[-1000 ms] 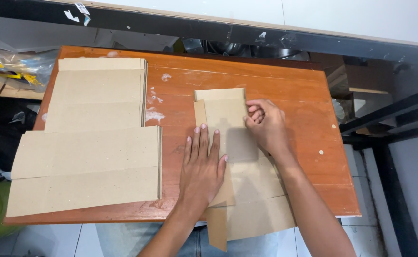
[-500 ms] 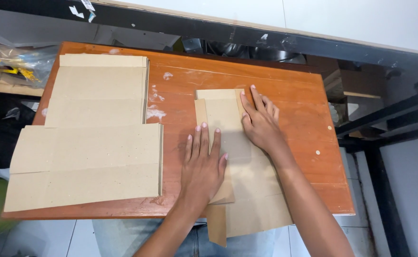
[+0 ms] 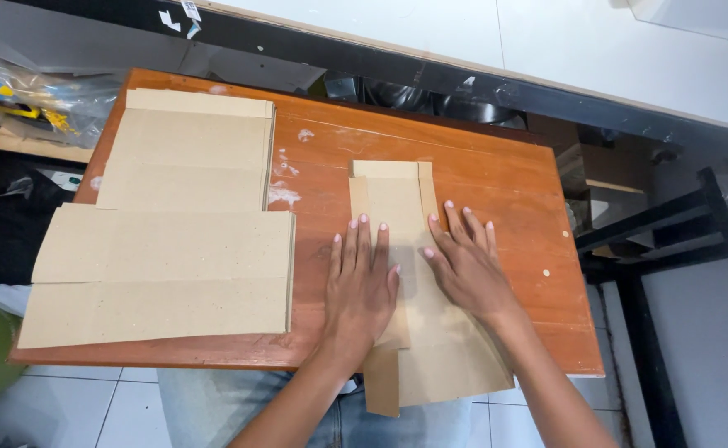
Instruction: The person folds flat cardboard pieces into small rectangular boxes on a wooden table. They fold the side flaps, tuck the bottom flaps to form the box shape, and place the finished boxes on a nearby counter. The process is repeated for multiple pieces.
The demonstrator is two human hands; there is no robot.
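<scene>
A flat brown cardboard blank [image 3: 390,192] lies lengthwise on the orange wooden table [image 3: 497,178], its near end hanging over the table's front edge. My left hand [image 3: 362,286] presses flat on its left side, fingers spread a little. My right hand [image 3: 467,264] lies flat on its right side, fingers pointing away from me. Neither hand grips anything.
Two stacks of flat cardboard sheets cover the table's left half: one at the back [image 3: 190,149], a wider one in front [image 3: 161,278]. A plastic bag [image 3: 28,95] sits beyond the left edge. A black metal frame [image 3: 671,224] stands to the right.
My right hand has opened from curled fingers at the blank's upper right and slid back toward me, now lying flat. The left hand has stayed in place.
</scene>
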